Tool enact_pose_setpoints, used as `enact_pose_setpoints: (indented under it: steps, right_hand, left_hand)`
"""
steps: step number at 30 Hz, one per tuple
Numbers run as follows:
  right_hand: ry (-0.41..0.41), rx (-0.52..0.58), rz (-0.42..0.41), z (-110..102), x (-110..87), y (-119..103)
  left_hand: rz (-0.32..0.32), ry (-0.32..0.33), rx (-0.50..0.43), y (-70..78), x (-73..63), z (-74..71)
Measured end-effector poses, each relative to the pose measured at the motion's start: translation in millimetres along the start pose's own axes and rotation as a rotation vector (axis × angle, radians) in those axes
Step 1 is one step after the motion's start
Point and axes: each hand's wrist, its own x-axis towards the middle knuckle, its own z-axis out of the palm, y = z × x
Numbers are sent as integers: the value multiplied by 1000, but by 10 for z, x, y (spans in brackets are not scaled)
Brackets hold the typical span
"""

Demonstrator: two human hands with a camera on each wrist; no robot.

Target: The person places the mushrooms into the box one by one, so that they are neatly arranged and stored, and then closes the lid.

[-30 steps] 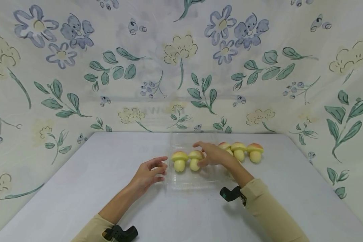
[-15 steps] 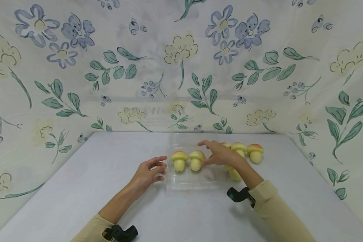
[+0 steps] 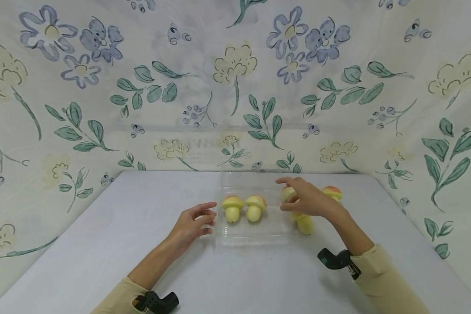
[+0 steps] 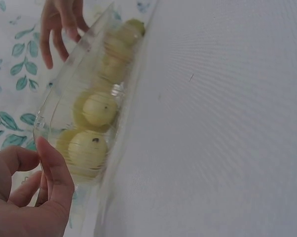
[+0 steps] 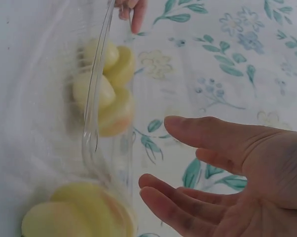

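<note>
Mushrooms (image 3: 232,213), smooth, dome-capped, two inside clear ribbed plastic box (image 3: 251,240)

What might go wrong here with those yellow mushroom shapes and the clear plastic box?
The right hand reaches among the loose yellow, red-tinged mushroom shapes, so its fingers might knock one aside. The clear plastic box looks thin; a bump could perhaps shift it, jostling the two mushroom shapes inside.

The person's left arm (image 3: 152,262) slants forward and inward; the left grip (image 3: 192,223) is softly bent, its fingers parted; the right arm (image 3: 350,230) slants in opposite; the right grip (image 3: 309,198) curves loosely, thumb and fingertips apart.
</note>
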Motion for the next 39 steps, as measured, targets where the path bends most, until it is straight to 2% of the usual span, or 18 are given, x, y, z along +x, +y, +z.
enact_pose_setpoints:
  steps: [11, 25, 39]
  right_hand:
    - [101, -19, -41, -61, -219, 240]
    - [81, -53, -22, -137, -318, 393]
    - [-9, -34, -48, -135, -316, 474]
  left_hand:
    - [-1, 0, -2, -10, 15, 4]
    - [-1, 2, -3, -15, 13, 4]
    - [4, -1, -8, -15, 1, 1]
